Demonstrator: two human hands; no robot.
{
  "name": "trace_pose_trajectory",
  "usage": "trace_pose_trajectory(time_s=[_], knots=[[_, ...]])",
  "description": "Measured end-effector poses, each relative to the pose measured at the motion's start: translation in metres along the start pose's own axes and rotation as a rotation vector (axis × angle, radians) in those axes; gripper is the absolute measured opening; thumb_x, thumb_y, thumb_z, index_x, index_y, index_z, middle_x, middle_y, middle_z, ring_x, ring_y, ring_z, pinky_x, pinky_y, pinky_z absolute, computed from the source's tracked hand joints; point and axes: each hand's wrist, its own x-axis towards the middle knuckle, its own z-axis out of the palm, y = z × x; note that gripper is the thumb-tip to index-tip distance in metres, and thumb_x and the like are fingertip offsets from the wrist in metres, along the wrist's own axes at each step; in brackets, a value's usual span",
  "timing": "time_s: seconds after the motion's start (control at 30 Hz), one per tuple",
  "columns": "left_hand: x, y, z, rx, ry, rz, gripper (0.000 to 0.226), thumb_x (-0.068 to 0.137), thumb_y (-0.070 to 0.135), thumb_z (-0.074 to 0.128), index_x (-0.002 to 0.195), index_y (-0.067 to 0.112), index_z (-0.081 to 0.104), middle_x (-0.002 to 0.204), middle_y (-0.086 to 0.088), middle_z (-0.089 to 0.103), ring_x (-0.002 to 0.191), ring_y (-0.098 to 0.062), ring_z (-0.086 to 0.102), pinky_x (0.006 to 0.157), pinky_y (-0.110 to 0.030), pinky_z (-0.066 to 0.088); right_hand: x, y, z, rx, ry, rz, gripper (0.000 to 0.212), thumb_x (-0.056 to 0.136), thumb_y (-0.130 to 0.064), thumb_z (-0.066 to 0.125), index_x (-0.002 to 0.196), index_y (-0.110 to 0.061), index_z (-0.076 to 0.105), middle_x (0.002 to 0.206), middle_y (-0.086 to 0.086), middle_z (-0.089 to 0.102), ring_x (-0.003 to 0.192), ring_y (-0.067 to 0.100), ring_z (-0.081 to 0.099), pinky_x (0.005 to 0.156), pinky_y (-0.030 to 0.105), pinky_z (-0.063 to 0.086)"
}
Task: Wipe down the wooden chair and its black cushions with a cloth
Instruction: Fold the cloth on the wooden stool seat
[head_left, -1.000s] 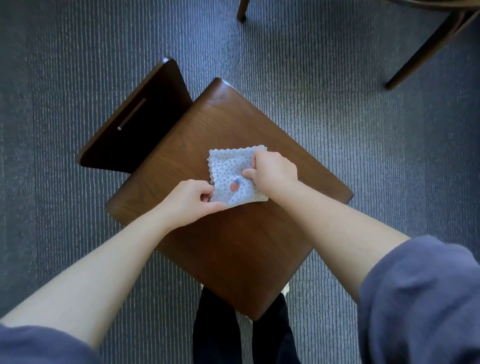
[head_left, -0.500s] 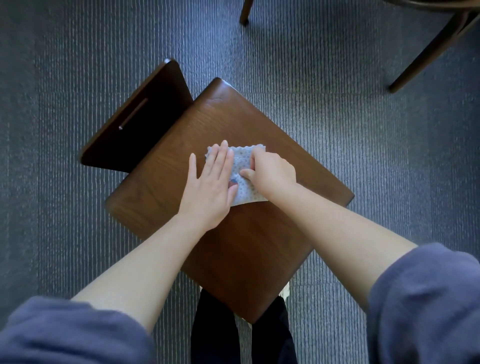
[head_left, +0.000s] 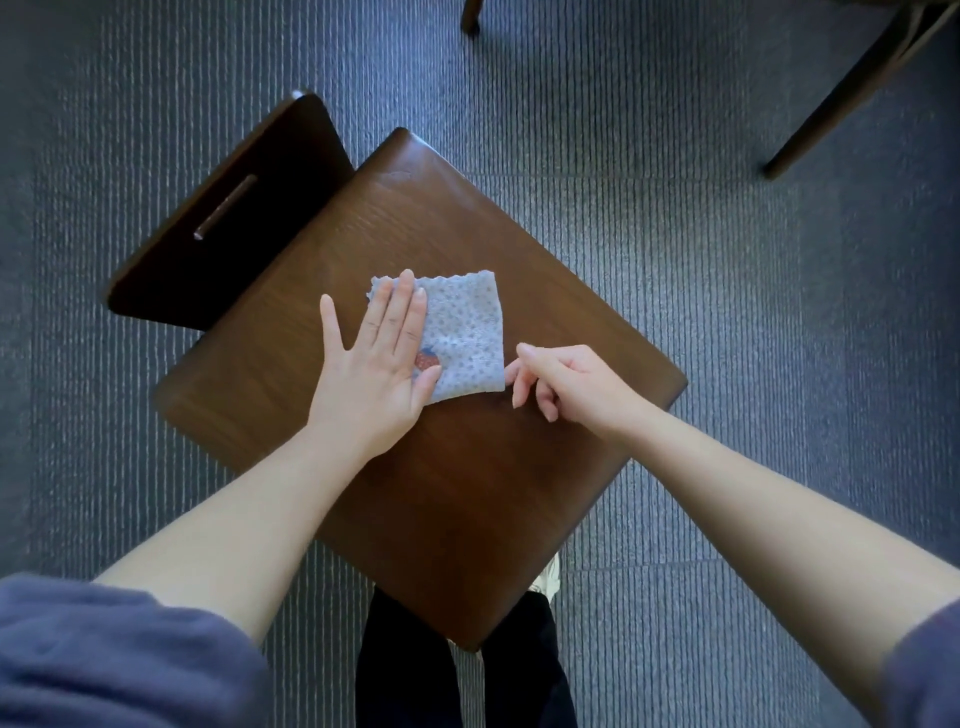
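Cloth on chair seat, backrest left.

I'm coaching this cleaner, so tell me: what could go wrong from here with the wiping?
The left hand presses flat on only the left part of the cloth, so it may bunch or unfold when pushed. The right hand holds nothing beside it, so the chair may shift.

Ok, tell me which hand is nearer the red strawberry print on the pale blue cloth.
Left. The left hand lies flat on the cloth, touching the strawberry print; the right hand is beside the cloth's right edge.
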Motion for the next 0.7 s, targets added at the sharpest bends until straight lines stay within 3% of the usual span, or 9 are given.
trace_pose_trajectory(time_s=[0.07, 0.1, 0.2, 0.33, 0.43, 0.53, 0.63, 0.7], knots=[[0.0, 0.0, 0.0, 0.005, 0.0, 0.006, 0.072, 0.1, 0.053, 0.011, 0.156, 0.01, 0.0, 0.164, -0.008, -0.009, 0.151, -0.021, -0.01, 0.116, -0.065, 0.002, 0.002, -0.005, 0.002, 0.018, -0.029, 0.006, 0.058, 0.101, -0.047, 0.039, 0.056, -0.023, 0.069, 0.086, 0.032, 0.061, 0.064, 0.011, 0.057, 0.052, 0.011, 0.032], [0.001, 0.0, -0.001, 0.009, -0.002, 0.008, 0.072, 0.099, 0.054, 0.01, 0.156, 0.01, -0.002, 0.164, -0.007, -0.01, 0.151, -0.02, -0.011, 0.116, -0.064, 0.001, 0.003, -0.008, 0.004, 0.026, -0.053, 0.012, 0.058, 0.098, -0.052, 0.038, 0.06, -0.022, 0.07, 0.085, 0.036, 0.059, 0.063, 0.013, 0.055, 0.05, 0.014, 0.03], [0.001, -0.001, 0.0, 0.011, -0.001, 0.013, 0.073, 0.099, 0.054, 0.008, 0.156, 0.011, -0.005, 0.163, -0.007, -0.013, 0.15, -0.02, -0.013, 0.116, -0.063, -0.002, 0.01, -0.013, 0.01, 0.029, -0.184, 0.042, 0.063, 0.1, -0.053, 0.032, 0.068, -0.013, 0.069, 0.077, 0.015, 0.068, 0.069, 0.02, 0.059, 0.05, 0.026, 0.024], [0.002, -0.003, 0.0, 0.004, -0.004, 0.026, 0.074, 0.098, 0.055, 0.007, 0.156, 0.011, -0.005, 0.163, -0.007, -0.014, 0.15, -0.021, -0.013, 0.117, -0.064, 0.0, 0.014, -0.019, 0.011, -0.064, -0.31, 0.079, 0.066, 0.102, -0.053, 0.027, 0.071, -0.008, 0.064, 0.075, -0.002, 0.069, 0.075, 0.022, 0.072, 0.05, 0.023, 0.023], [0.002, -0.004, -0.002, -0.001, -0.023, 0.039, 0.075, 0.098, 0.057, 0.006, 0.156, 0.01, -0.004, 0.163, -0.007, -0.013, 0.15, -0.021, -0.014, 0.116, -0.064, 0.0, 0.011, -0.022, 0.005, -0.212, -0.319, 0.075, 0.065, 0.1, -0.056, 0.028, 0.068, -0.01, 0.06, 0.065, -0.011, 0.065, 0.068, 0.019, 0.069, 0.057, 0.022, 0.025], [0.003, -0.005, -0.003, 0.011, -0.039, 0.04, 0.074, 0.098, 0.056, 0.003, 0.155, 0.01, -0.008, 0.163, -0.007, -0.018, 0.15, -0.021, -0.017, 0.116, -0.064, -0.003, 0.01, -0.026, 0.005, -0.227, -0.299, 0.03, 0.064, 0.1, -0.055, 0.03, 0.069, -0.009, 0.062, 0.072, -0.008, 0.065, 0.065, 0.015, 0.066, 0.061, 0.02, 0.027], [0.003, -0.005, -0.006, 0.022, -0.061, 0.042, 0.074, 0.098, 0.056, 0.004, 0.154, 0.011, -0.014, 0.161, -0.007, -0.024, 0.148, -0.021, -0.022, 0.116, -0.063, -0.005, 0.012, -0.027, 0.014, -0.177, -0.328, 0.041, 0.065, 0.1, -0.055, 0.03, 0.074, -0.01, 0.069, 0.089, -0.004, 0.069, 0.076, 0.014, 0.072, 0.06, 0.02, 0.023], [0.004, -0.005, -0.007, 0.035, -0.064, 0.045, 0.075, 0.098, 0.057, 0.006, 0.154, 0.011, -0.015, 0.161, -0.007, -0.024, 0.148, -0.021, -0.022, 0.116, -0.063, -0.005, 0.011, -0.025, 0.017, -0.183, -0.345, 0.065, 0.066, 0.099, -0.057, 0.03, 0.072, -0.01, 0.068, 0.087, -0.005, 0.069, 0.078, 0.018, 0.073, 0.059, 0.021, 0.022]])
